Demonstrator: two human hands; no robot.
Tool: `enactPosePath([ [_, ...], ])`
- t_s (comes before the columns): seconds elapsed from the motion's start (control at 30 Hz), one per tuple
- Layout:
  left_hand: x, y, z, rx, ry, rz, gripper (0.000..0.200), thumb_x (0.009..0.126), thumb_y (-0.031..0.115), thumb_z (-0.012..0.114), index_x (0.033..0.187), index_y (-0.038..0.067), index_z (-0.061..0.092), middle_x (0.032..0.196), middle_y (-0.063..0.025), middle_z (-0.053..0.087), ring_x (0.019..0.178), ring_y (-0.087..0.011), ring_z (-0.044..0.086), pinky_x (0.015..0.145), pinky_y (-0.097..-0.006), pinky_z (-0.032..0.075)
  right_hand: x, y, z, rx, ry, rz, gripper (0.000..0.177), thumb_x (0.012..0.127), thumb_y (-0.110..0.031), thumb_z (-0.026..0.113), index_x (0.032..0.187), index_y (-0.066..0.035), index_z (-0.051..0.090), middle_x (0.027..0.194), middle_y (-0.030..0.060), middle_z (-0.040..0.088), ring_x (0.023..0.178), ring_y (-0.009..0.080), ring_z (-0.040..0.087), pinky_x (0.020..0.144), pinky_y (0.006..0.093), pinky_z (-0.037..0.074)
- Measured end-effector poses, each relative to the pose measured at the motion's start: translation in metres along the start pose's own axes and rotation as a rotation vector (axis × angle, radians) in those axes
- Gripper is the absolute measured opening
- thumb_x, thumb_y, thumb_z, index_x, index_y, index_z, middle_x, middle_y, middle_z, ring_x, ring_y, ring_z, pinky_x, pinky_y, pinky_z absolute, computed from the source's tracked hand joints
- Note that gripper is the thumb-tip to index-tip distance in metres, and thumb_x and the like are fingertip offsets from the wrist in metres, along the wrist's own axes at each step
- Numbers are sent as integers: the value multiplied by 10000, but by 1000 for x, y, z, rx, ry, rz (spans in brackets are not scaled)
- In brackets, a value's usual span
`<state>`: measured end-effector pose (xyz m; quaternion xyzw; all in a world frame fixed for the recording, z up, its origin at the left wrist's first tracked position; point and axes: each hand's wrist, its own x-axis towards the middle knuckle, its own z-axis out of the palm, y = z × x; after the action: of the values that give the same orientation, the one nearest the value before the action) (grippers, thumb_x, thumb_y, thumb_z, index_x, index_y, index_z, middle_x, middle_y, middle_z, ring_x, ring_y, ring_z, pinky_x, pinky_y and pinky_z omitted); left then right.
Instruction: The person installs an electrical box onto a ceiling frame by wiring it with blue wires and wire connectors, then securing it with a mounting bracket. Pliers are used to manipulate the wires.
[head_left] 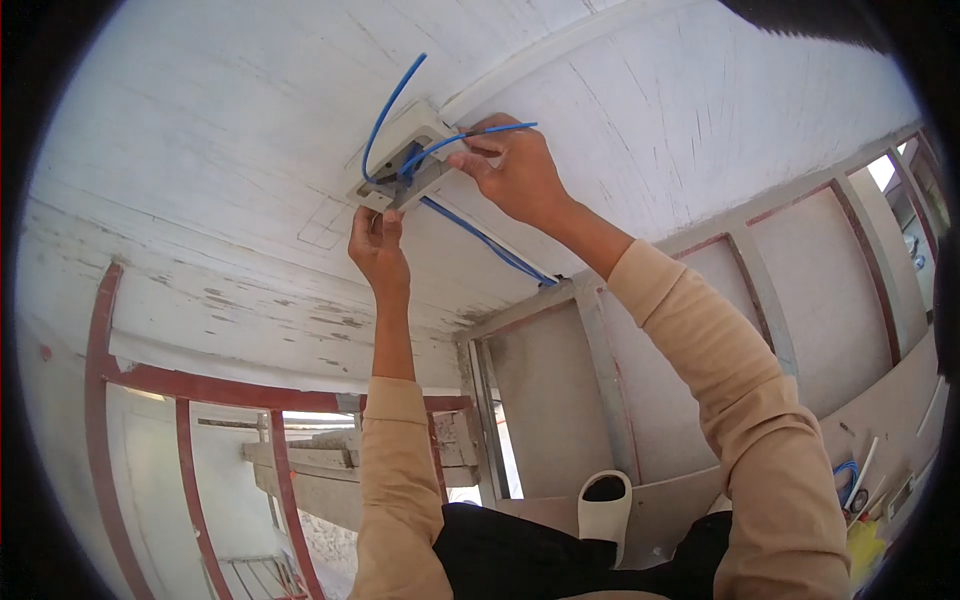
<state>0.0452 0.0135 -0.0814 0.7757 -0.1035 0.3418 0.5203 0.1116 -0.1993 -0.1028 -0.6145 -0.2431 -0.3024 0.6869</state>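
Note:
A light grey rectangular electrical box point(398, 155) sits against the white plank surface, with blue wires point(385, 112) coming out of its opening. My left hand point(380, 250) pinches the box's lower edge between thumb and fingers. At the box's right end, my right hand point(510, 170) has its thumb and fingers closed on the box's edge, close to a blue wire that runs past the fingertips. More blue cable point(485, 240) runs from below the box to the corner of the wall frame. The inside of the box is partly hidden.
Red metal bars point(190, 480) stand at the lower left, beside wooden beams point(310, 455). A framed panel wall point(670, 360) spans the right. Below are a white slipper point(603, 510) on a foot and a blue coil point(846, 480) among scattered items.

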Motion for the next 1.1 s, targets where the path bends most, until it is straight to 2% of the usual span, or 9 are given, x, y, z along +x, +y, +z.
enactPosePath([
  [0.13, 3, 0, 1, -59, -3, -32, 415, 963, 171, 674, 1263, -92, 560, 1062, -116, 645, 950, -140, 592, 852, -281, 499, 3, -9, -5, -10, -18, 61, 386, 810, -338, 796, 895, 35, 755, 839, 204, 672, 747, 368, 641, 679, 408, 505],
  [0.23, 1, 7, 8, -43, 38, 57, 382, 964, 113, 648, 1277, -89, 563, 1094, -114, 644, 942, -134, 585, 826, -267, 493, 4, -7, 1, -22, 31, 53, 394, 806, -354, 799, 888, 30, 759, 777, 198, 651, 684, 362, 617, 645, 416, 488],
  [0.37, 2, 13, 5, 15, -23, 44, 294, 960, 82, 635, 1214, -63, 606, 1079, -53, 642, 900, -102, 565, 784, -241, 468, 3, -9, 4, 22, 32, 122, 406, 798, -355, 804, 899, 35, 758, 748, 194, 643, 667, 344, 616, 642, 411, 485],
  [0.47, 1, 12, 4, 25, -28, 70, 290, 971, 158, 658, 1162, -57, 619, 1019, -44, 639, 877, -96, 563, 787, -241, 468, 4, -12, 1, -55, 39, 121, 407, 796, -350, 808, 908, 38, 757, 771, 192, 660, 684, 327, 635, 657, 397, 494],
  [0.5, 4, 8, -2, 51, -45, 74, 353, 981, 274, 671, 1105, -54, 634, 951, -39, 637, 852, -95, 567, 781, -251, 482, 2, -13, 0, -43, 34, 123, 399, 806, -341, 802, 915, 40, 756, 783, 191, 667, 704, 318, 643, 666, 390, 497],
  [0.6, 7, 6, -3, 55, 24, 4, 431, 983, 364, 661, 1078, -57, 648, 912, -41, 638, 824, -101, 574, 766, -267, 502, 0, -14, 2, -24, 19, 103, 369, 836, -309, 784, 935, 45, 752, 826, 188, 689, 765, 295, 660, 691, 372, 503],
  [0.77, 9, 10, 0, 108, 55, -26, 476, 989, 390, 644, 1122, -67, 648, 954, -81, 667, 842, -129, 618, 779, -291, 529, -5, -8, -1, -85, -48, -5, 345, 909, -280, 738, 1047, 36, 745, 1041, 145, 708, 912, 223, 671, 777, 303, 529],
  [0.93, 7, 12, 5, 88, 64, 32, 490, 996, 395, 624, 1090, -85, 603, 929, -65, 603, 832, -129, 596, 820, -338, 597, -3, -3, -3, -64, -71, 14, 375, 911, -297, 742, 1077, 38, 735, 1065, 137, 700, 941, 210, 663, 788, 302, 528],
  [1.1, 8, 10, 8, 96, 105, -3, 497, 988, 411, 635, 1123, -67, 604, 934, -61, 617, 839, -118, 584, 818, -322, 568, -4, -1, -1, 40, -49, 60, 376, 904, -291, 756, 1062, 49, 735, 1054, 128, 695, 911, 187, 654, 768, 286, 525],
])
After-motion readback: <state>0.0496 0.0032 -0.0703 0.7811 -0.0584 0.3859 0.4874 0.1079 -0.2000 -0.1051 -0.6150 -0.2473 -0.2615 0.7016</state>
